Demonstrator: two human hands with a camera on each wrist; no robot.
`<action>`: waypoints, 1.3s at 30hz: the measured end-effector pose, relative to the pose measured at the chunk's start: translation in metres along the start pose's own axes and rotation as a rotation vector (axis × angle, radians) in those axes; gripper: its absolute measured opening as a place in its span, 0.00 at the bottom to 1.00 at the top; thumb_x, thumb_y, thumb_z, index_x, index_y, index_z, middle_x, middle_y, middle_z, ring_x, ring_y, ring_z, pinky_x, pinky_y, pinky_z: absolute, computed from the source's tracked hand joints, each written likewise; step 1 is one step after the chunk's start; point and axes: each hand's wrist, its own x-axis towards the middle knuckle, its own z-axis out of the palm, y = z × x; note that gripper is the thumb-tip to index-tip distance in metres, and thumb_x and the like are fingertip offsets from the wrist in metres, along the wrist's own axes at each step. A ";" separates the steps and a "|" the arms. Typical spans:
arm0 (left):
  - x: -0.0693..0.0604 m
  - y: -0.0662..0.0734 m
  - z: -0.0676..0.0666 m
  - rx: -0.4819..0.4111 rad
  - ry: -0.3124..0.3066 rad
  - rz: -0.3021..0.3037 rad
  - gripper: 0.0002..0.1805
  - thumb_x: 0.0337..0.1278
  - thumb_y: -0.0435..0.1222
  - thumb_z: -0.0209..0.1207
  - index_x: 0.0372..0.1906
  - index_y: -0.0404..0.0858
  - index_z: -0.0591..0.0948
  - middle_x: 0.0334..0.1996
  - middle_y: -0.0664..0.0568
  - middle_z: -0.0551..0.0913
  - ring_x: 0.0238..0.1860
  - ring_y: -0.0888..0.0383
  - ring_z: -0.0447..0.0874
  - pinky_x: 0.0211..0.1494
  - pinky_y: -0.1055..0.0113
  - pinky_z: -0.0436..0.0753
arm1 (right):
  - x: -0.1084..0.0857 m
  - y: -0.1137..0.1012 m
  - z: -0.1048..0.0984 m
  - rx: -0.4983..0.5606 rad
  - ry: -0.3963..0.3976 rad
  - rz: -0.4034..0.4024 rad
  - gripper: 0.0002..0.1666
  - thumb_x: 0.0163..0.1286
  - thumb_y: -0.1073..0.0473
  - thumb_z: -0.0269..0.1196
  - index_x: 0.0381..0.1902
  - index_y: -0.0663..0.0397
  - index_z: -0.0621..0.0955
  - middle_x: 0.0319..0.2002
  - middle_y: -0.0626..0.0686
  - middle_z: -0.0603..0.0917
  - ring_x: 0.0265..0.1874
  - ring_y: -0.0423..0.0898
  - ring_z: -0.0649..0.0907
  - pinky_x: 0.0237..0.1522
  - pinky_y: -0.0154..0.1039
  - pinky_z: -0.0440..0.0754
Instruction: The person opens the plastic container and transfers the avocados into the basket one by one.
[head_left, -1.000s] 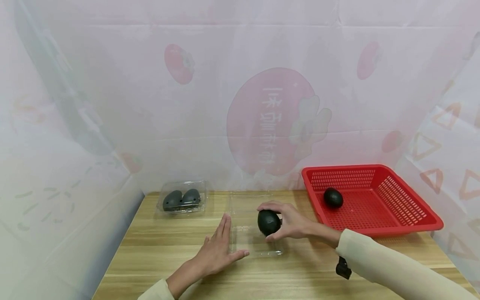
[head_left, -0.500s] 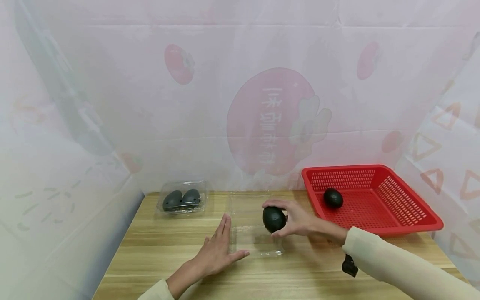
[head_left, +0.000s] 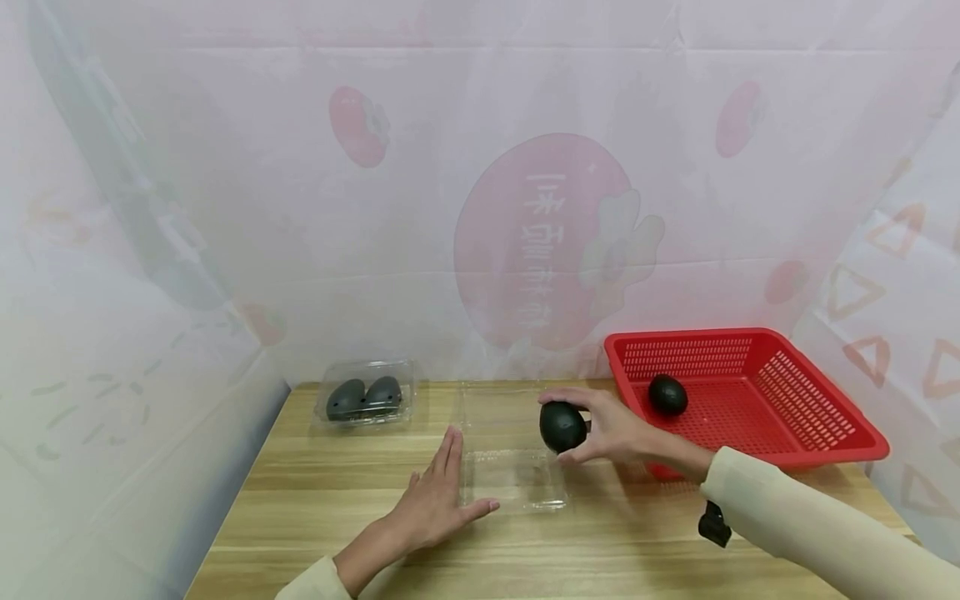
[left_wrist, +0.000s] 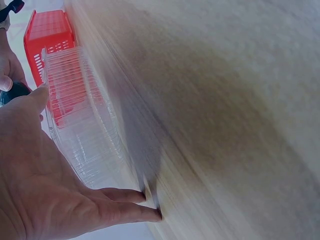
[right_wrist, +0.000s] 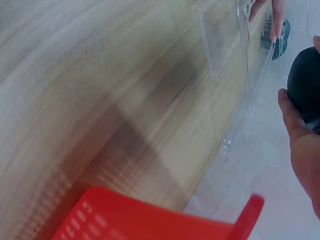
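My right hand (head_left: 609, 427) holds a dark, egg-shaped avocado (head_left: 562, 427) between thumb and fingers, above the right side of an unfolded clear plastic clamshell box (head_left: 513, 482). In the right wrist view the avocado (right_wrist: 306, 85) is partly cut off at the edge. My left hand (head_left: 431, 504) lies along the box's left side, fingers straight and thumb spread across its near corner. The left wrist view shows the left hand (left_wrist: 55, 185) beside the clear box (left_wrist: 85, 125), two fingertips down on the table. Nothing can be seen inside the box.
A red perforated basket (head_left: 810, 417) stands at the right with another avocado (head_left: 667, 395) inside. At the back left, a closed clear box (head_left: 367, 371) contains two avocados (head_left: 383, 395). A printed white curtain (head_left: 420, 233) rises behind the wooden table (head_left: 315, 492).
My right hand has moved the avocado rightward and toward the back, from above the middle of the box to its right side. The left hand has stayed in place.
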 end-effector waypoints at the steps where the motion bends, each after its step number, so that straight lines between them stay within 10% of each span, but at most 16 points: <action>1: 0.000 0.000 0.000 0.000 0.000 0.001 0.67 0.64 0.69 0.61 0.86 0.31 0.42 0.86 0.37 0.39 0.80 0.33 0.60 0.66 0.19 0.65 | 0.000 0.000 -0.002 0.003 0.002 0.003 0.48 0.49 0.56 0.86 0.70 0.45 0.80 0.67 0.51 0.83 0.64 0.48 0.81 0.59 0.41 0.83; 39: -0.001 -0.002 0.001 -0.002 0.016 0.012 0.68 0.63 0.71 0.60 0.86 0.31 0.42 0.86 0.38 0.38 0.80 0.33 0.60 0.66 0.19 0.64 | -0.015 0.013 -0.050 -0.086 0.077 0.071 0.47 0.47 0.54 0.87 0.67 0.43 0.81 0.65 0.52 0.84 0.57 0.51 0.83 0.51 0.49 0.85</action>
